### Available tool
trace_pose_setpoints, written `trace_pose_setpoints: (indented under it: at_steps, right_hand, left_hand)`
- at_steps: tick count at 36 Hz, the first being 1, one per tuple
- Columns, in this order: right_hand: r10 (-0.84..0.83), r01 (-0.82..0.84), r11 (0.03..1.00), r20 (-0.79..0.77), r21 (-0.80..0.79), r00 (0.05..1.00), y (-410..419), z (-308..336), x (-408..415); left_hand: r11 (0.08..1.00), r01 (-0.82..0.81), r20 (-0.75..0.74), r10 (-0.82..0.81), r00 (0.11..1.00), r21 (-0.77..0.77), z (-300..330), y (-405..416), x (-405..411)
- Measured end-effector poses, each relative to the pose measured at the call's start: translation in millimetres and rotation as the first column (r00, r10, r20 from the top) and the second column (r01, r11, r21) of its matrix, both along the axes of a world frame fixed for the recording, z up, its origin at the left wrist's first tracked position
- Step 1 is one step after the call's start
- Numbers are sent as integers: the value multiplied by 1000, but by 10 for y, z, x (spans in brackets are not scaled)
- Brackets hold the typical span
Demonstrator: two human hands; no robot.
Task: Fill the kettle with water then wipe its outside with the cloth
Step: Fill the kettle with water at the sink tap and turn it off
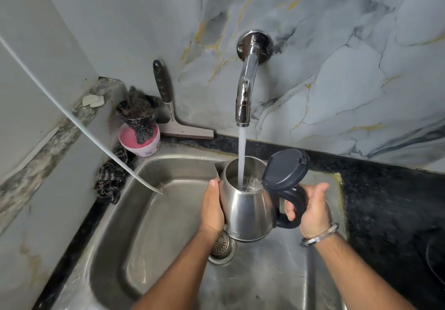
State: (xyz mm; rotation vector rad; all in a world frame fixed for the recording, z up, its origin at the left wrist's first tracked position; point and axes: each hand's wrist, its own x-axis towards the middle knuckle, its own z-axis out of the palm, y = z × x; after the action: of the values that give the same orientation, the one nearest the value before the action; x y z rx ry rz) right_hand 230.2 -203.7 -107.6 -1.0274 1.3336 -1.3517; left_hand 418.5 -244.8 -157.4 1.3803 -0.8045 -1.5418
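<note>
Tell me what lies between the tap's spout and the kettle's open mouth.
Only the running water stream lies there, falling from the tap into the kettle, as the head view shows.

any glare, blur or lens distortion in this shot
Head view: bright glare streaks on the chrome tap and the steel kettle; wide-angle bending curves the counter edge and walls; the far right edge looks smeared, while both hands and the sink stay fairly sharp.

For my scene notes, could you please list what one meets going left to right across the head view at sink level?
Checked cloth → left hand → steel kettle → right hand → black countertop.
</note>
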Motion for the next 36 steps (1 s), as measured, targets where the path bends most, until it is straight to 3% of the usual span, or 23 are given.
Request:
trace_pose_setpoints:
  at_steps: [8,36]
  right_hand:
    - [-75,75,997,9,0,997,40,-36,39]
    - [-79,76,991,-21,-110,997,91,-45,166]
  left_hand:
    - [1000,8,-19,-9,1000,-24,-1,-25,3]
    - [991,-61,-47,56,997,-115,-55,97,126]
